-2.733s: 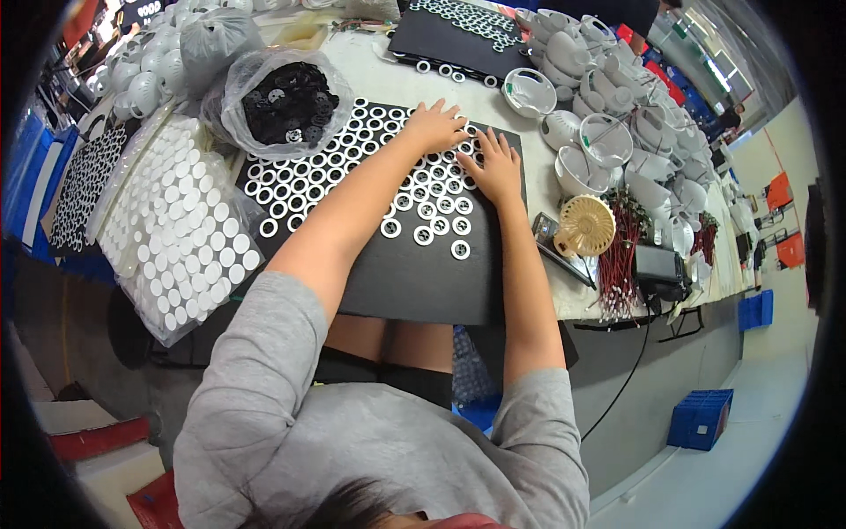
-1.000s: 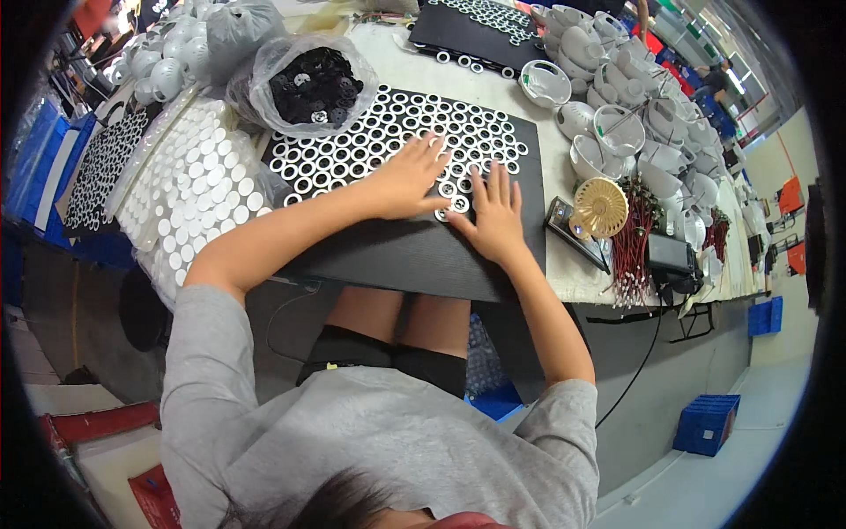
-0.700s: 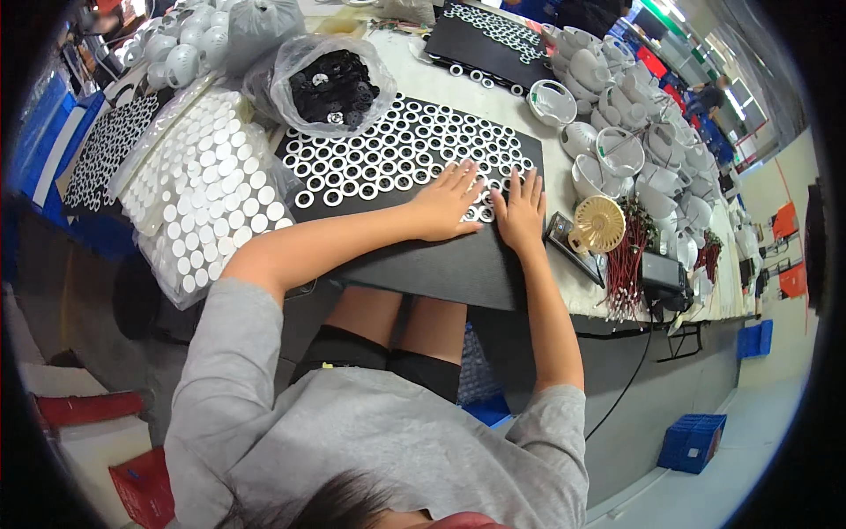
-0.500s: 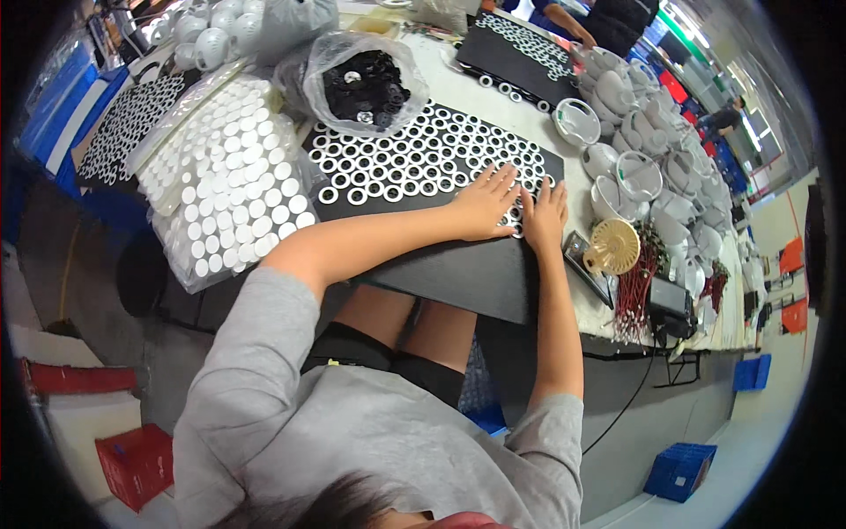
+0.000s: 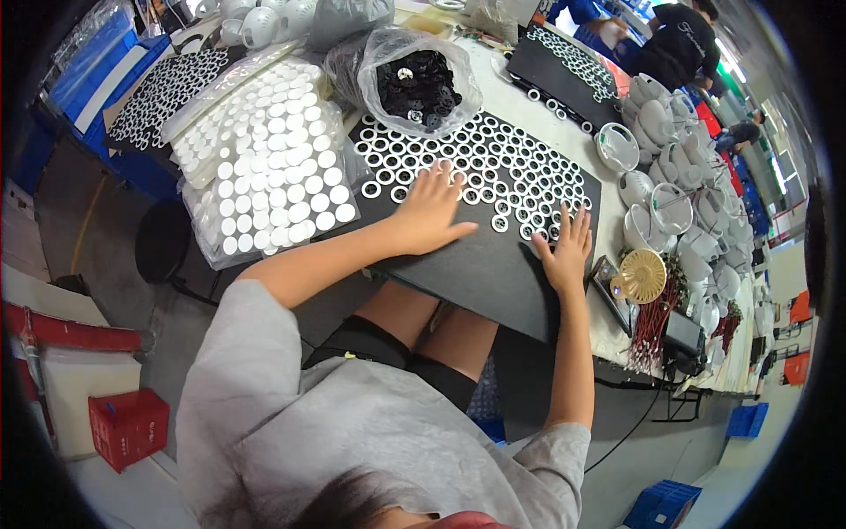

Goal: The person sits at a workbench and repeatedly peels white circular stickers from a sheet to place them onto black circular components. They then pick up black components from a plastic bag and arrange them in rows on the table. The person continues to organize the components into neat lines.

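Many white rings with dark centres lie in a single layer on a black board before me. My left hand rests at the near left edge of the rings, fingers spread and fingertips touching some of them. At the right end of the layer, my right hand lies with its fingers stretched out against the nearest rings. Neither hand grips anything. The near part of the board is bare black.
Sheets of white round discs in clear plastic lie left. Behind the rings stands a plastic bag of black parts. On the right are grey-white housings, a small cream fan and red wires. Another ring-covered board lies farther back.
My left hand has moved left, away from my right hand, along the rings' near edge. My right hand stays at the right end. The whole view has shifted slightly.
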A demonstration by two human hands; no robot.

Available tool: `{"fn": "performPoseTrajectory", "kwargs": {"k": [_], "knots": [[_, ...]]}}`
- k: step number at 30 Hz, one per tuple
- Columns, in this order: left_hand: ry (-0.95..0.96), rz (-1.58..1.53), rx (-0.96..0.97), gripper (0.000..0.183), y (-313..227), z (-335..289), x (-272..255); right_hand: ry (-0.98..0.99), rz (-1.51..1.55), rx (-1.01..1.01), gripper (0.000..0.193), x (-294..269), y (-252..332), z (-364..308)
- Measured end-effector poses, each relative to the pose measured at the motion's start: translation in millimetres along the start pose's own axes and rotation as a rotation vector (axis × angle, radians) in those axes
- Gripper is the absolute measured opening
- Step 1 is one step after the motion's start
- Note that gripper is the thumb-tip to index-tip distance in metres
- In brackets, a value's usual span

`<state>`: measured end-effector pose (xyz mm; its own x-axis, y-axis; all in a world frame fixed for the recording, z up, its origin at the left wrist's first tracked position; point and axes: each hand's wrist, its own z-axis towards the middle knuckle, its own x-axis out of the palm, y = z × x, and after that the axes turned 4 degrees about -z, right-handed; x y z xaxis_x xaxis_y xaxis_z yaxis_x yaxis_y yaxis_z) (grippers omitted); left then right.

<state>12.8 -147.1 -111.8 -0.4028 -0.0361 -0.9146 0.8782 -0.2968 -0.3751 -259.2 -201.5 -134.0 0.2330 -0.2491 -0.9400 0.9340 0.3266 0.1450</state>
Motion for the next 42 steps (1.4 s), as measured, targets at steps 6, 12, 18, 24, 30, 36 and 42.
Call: {"fn": "performPoseTrajectory", "kwargs": {"k": [6, 12, 18, 24, 30, 36, 42], "knots": [[-0.163, 0.116, -0.105, 0.079, 41, -25, 1, 0.05, -0.061, -0.001, 0.082, 4, 7, 5], [-0.123, 0.166, -0.182, 0.078, 42, -10, 5, 0.039, -0.043, -0.033, 0.077, 9, 18, 7], [-0.028, 0.076, 0.205, 0.073, 3, 2, 13, -0.034, 0.004, -0.148, 0.059, 5, 26, 2], [0.098, 0.116, 0.502, 0.071, -31, 14, 45, -0.06, 0.04, -0.205, 0.051, 8, 30, 5], [0.011, 0.127, 0.437, 0.077, -33, 21, 53, -0.016, 0.018, -0.257, 0.043, 8, 29, 4], [-0.034, 0.111, 0.357, 0.083, -31, 29, 57, -0.03, 0.022, -0.261, 0.043, 8, 29, 4], [-0.094, 0.135, 0.309, 0.086, -36, 35, 58, -0.049, 0.022, -0.251, 0.045, 9, 27, 4]]}}
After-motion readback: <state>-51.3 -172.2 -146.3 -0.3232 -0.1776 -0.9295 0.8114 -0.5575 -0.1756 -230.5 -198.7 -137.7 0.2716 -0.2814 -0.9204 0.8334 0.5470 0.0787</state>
